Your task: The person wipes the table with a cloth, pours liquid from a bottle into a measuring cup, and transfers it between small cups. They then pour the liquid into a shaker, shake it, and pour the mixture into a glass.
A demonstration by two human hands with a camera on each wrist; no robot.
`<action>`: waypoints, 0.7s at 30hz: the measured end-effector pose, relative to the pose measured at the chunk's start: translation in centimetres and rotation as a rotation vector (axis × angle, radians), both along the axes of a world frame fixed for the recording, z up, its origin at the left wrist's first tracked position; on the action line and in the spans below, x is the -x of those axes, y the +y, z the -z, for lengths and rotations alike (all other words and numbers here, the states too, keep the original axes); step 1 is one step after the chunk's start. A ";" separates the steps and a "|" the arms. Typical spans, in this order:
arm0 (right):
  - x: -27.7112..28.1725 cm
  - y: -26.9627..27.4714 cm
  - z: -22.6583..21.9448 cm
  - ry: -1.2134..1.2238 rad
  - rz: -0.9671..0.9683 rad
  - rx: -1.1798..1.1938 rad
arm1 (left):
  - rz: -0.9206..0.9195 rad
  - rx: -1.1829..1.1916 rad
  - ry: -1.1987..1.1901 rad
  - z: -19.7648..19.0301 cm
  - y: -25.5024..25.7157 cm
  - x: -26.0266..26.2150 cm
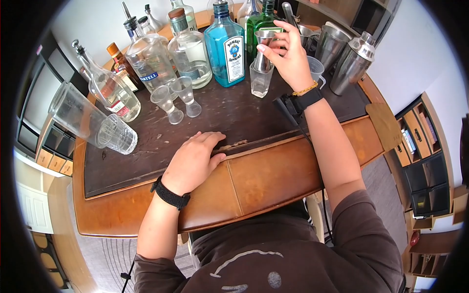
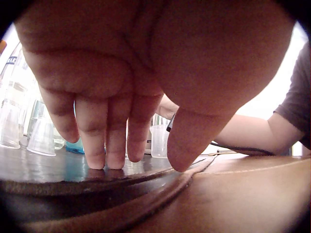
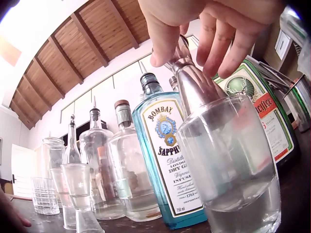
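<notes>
My right hand has its thumb and fingers around a metal double jigger, with the index finger lifted. The jigger's lower cup sits tilted inside the mouth of a clear glass standing on the desk. In the right wrist view some clear liquid shows low in that glass. My left hand rests palm down on the desk's front edge, its fingertips touching the dark top and holding nothing. A blue Bombay Sapphire bottle stands left of the glass, a green bottle behind it.
Two small clear measuring cups stand left of centre. Several clear bottles line the back left. A tall mixing glass and a cut-glass tumbler are at far left. Metal shakers and a plastic cup stand at right.
</notes>
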State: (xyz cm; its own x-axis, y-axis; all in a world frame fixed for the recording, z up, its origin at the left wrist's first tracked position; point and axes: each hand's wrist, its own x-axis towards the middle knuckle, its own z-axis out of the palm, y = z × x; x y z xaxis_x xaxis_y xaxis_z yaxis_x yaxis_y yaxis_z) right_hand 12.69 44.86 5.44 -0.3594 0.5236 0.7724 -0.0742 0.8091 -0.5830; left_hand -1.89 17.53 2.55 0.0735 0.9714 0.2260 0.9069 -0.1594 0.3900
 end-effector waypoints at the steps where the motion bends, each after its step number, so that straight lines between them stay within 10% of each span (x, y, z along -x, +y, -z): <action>1: 0.0 -0.1 0.0 0.005 0.012 -0.014 | 0.000 -0.002 0.000 0.0 0.0 0.0; 21: 0.1 -0.6 -1.0 0.022 0.035 -0.055 | -0.018 0.032 -0.021 -0.2 0.0 0.0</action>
